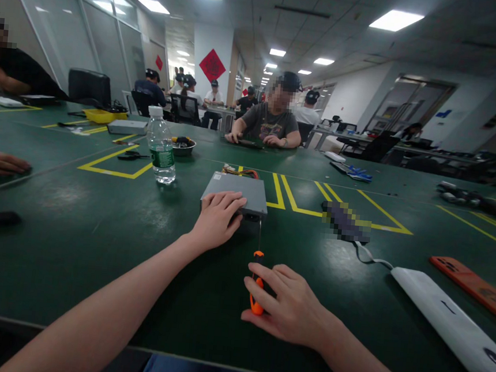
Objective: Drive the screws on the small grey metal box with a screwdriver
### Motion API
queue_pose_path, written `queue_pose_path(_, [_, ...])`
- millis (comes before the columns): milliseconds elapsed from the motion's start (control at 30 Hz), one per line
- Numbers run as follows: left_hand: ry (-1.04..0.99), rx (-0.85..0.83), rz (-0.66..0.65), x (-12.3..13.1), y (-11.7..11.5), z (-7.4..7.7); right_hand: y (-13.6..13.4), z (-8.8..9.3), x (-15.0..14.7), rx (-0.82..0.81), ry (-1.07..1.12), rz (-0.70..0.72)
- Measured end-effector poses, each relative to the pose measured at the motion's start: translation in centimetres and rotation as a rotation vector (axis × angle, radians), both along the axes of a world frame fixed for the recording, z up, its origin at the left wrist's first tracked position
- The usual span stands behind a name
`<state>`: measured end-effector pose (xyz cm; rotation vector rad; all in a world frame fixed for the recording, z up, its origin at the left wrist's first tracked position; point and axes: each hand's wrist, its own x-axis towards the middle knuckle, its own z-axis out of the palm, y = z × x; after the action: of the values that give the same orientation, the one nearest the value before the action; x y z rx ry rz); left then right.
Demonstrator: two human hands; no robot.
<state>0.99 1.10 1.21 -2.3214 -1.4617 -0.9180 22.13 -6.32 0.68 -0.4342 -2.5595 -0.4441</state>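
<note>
A grey metal box (247,192) with a socket in its near face and coloured wires behind it lies on the green table. My left hand (217,221) rests on the box's top and front left part, fingers spread. Just right of it, my right hand (279,299) holds a screwdriver (256,297) with an orange and black handle between thumb and fingers. The screwdriver's thin shaft points away from me, its tip at the box's lower right front edge. Whether the tip sits in a screw is too small to tell.
A water bottle (163,147) stands left of the box, near a metal bowl (183,147). On the right lie a dark phone (345,222), a white power bank (449,319) and an orange phone (474,284). A person (269,118) sits opposite; another person's hand (0,163) is at left.
</note>
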Motion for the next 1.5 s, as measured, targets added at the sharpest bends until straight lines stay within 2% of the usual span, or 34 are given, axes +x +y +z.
queue_pose_path(133, [-0.001, 0.004, 0.003, 0.0, 0.0, 0.0, 0.1, -0.5, -0.2, 0.005, 0.064, 0.027])
queue_pose_path(300, [-0.002, 0.008, 0.003, 0.0, 0.0, 0.0, -0.3, 0.2, -0.1, -0.087, -0.039, -0.003])
queue_pose_path(433, [-0.002, 0.014, 0.002, 0.0, 0.0, -0.1, -0.4, 0.5, -0.2, -0.032, -0.035, 0.006])
queue_pose_path(667, [-0.012, 0.010, 0.000, 0.0, 0.0, 0.0, -0.1, -0.4, -0.5, 0.023, 0.081, 0.019])
queue_pose_path(967, [-0.003, 0.001, 0.003, 0.0, 0.0, 0.0, -0.4, 0.6, -0.3, -0.087, -0.075, -0.021])
queue_pose_path(1167, [-0.011, 0.008, 0.001, 0.0, 0.0, 0.0, -0.1, 0.1, -0.5, 0.041, 0.070, 0.017])
queue_pose_path(1300, [-0.011, 0.001, 0.001, 0.0, 0.0, 0.0, -0.1, 0.1, -0.3, 0.056, 0.152, 0.016])
queue_pose_path(1500, [-0.013, -0.003, -0.005, 0.0, 0.0, 0.0, -0.4, 0.6, -0.1, -0.008, 0.016, -0.007])
